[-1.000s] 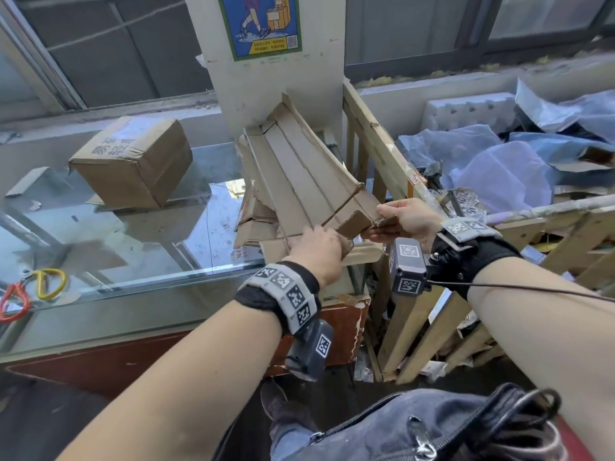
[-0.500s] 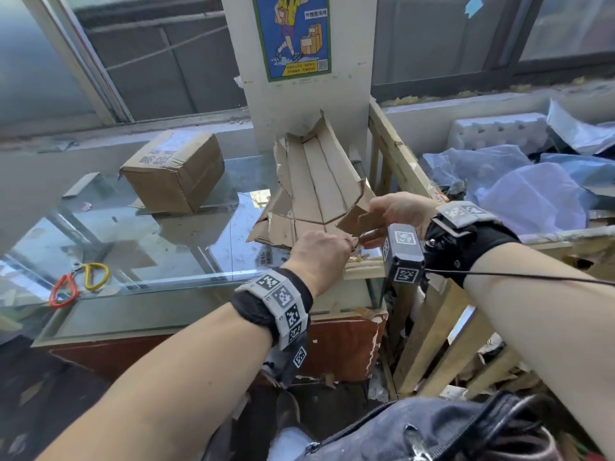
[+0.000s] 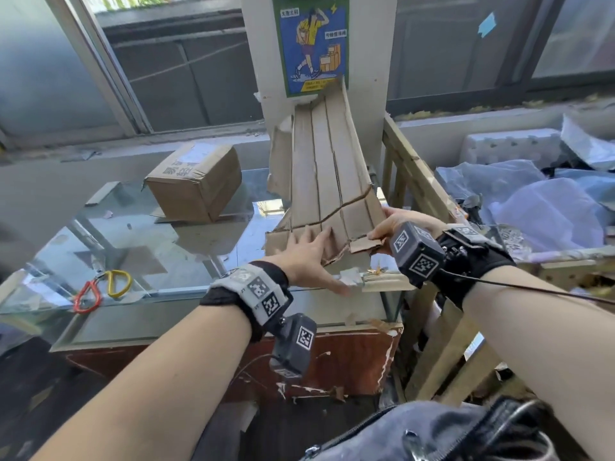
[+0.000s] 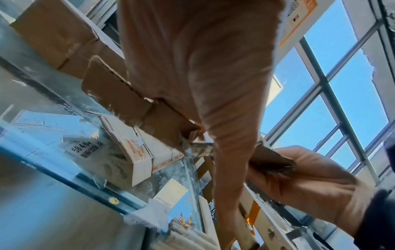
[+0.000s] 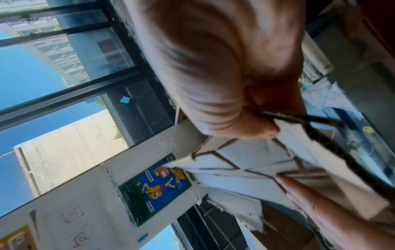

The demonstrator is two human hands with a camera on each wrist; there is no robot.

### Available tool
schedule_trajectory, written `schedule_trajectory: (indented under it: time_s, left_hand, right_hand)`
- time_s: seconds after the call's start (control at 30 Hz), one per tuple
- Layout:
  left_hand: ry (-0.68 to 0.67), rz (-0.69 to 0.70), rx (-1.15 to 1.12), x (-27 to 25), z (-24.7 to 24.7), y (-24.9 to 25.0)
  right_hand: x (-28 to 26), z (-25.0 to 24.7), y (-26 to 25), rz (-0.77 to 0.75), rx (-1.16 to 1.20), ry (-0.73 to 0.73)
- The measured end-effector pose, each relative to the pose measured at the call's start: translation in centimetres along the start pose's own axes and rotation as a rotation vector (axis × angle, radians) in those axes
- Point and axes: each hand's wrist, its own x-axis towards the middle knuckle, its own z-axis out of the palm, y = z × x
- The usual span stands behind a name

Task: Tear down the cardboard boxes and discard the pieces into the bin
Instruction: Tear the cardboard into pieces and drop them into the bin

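Pinching the lower right corner of the cardboard (image 3: 327, 181), the right hand (image 3: 404, 224) has its thumb on top and fingers underneath. The wrist camera covers most of this hand in the head view, so only knuckles and thumb show there. The left hand (image 3: 307, 257) lies flat with fingers spread straight on the sheet's lower edge, pressing and not gripping.

The cardboard is a flattened, partly torn sheet standing tilted at frame centre, its top edge reaching the poster (image 3: 312, 41) on the white pillar, its bottom above the right end of the glass surface (image 3: 139, 247). A tear line crosses it near the bottom. Its back is hidden from the head camera; the right wrist view shows a pale face with dark creases (image 5: 241, 165), and the left hand's fingertips (image 5: 299, 191) lie on it at lower right.

From below, the left wrist view shows the brown edge of the sheet (image 4: 119, 94) and the right hand (image 4: 310, 182) clamped on a frayed corner, blurred. The left palm fills the middle of that frame and hides much behind it.

At upper left of the head view a closed box (image 3: 196, 181) sits on the glass. The bin (image 3: 419, 168), a wooden slatted frame, runs along the right, holding plastic wrap (image 3: 545, 207); its lower part is cut off by the right arm. Two carabiners (image 3: 103, 289) lie at left.
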Motion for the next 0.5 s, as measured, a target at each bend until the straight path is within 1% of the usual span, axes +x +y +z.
schedule_trajectory:
  time_s: [0.03, 0.07, 0.13, 0.2, 0.23, 0.27, 0.33, 0.43, 0.5]
  left_hand:
    - [0.05, 0.0, 0.014, -0.1, -0.2, -0.2]
    - [0.145, 0.018, 0.065, 0.1, -0.3, -0.5]
    - [0.414, 0.069, 0.182, 0.3, -0.4, -1.0]
    - [0.677, 0.194, 0.258, 0.5, -1.0, -1.3]
    - [0.796, 0.271, 0.265, 0.7, -1.4, -1.5]
    - [0.88, 0.33, 0.267, 0.8, -1.8, -1.6]
    - [0.985, 0.397, 0.31, 1.3, -2.4, -2.1]
    - [1.031, 0.474, 0.248, 1.2, -4.0, -2.5]
    - [1.082, 0.465, 0.223, 1.0, -4.9, -2.4]
  right_hand:
    - [0.0, 0.2, -0.2, -0.004, 0.005, 0.007]
    - [0.2, 0.1, -0.4, -0.01, 0.065, 0.029]
    - [0.2, 0.1, -0.9, -0.03, 0.124, 0.087]
    - [0.4, 0.0, -1.4, -0.016, 0.17, 0.132]
    - [0.4, 0.1, -1.8, -0.007, 0.191, 0.132]
    - [0.4, 0.0, -2.2, -0.004, 0.205, 0.137]
    - [0.4, 0.1, -3.0, -0.018, 0.272, 0.155]
    - [1.5, -0.8, -3.8, -0.034, 0.335, 0.172]
    - [0.9, -0.1, -5.0, -0.057, 0.387, 0.186]
